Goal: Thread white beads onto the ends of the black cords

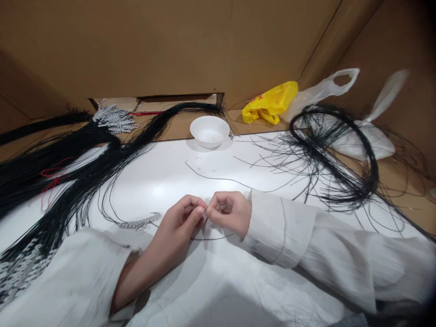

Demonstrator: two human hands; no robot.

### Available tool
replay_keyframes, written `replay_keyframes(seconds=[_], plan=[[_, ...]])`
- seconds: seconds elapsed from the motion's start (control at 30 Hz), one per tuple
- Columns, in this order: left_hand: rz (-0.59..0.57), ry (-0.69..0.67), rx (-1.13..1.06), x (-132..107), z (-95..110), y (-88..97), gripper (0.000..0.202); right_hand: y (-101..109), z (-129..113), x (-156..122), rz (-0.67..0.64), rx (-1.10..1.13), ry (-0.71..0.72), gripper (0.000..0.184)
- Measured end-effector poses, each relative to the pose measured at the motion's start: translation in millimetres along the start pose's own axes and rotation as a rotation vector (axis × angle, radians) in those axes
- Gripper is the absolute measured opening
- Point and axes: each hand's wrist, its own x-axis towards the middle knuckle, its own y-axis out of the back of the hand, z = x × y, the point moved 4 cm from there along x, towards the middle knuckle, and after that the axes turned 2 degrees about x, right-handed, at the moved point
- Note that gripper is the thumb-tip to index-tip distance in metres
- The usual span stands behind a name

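Note:
My left hand (184,220) and my right hand (230,211) meet over the white table, thumb and forefinger of each pinched together. Between the fingertips is a bit of thin black cord (213,239), which curves below the hands; any tiny piece on it is too small to make out. Left of my left hand lies a row of small whitish pieces (138,222) strung on black cords. Beyond the hands stands a white bowl (210,131) with small pale bits in it. A loose black strand (218,178) lies between bowl and hands.
Long bundles of black cord (136,145) cover the left side, some ending in white pieces (114,119) and one tied with red string (52,181). At right lies a coil of black cords (371,159). A yellow bag (272,102) and a clear plastic bag (323,93) rest against cardboard walls (153,45).

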Motion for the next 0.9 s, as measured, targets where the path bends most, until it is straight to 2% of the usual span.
replay_keyframes(seconds=[0.17,0.33,0.57,0.9], plan=[[0.034,0.003,-0.031,-0.1,-1.5,0.7,0.015,-0.6,-3.6,0.8,0.026,-0.005,-0.027,0.009],[0.020,-0.011,-0.015,-1.1,-3.6,0.3,0.014,-0.4,-2.7,0.7,0.054,-0.012,-0.040,0.009],[0.027,-0.020,0.020,-1.9,-8.2,-0.2,0.011,-0.6,2.2,1.5,0.006,-0.032,-0.002,0.008],[0.058,-0.046,0.083,-2.8,-2.8,2.9,0.010,0.8,-0.2,2.4,0.019,0.009,-0.046,0.011]])
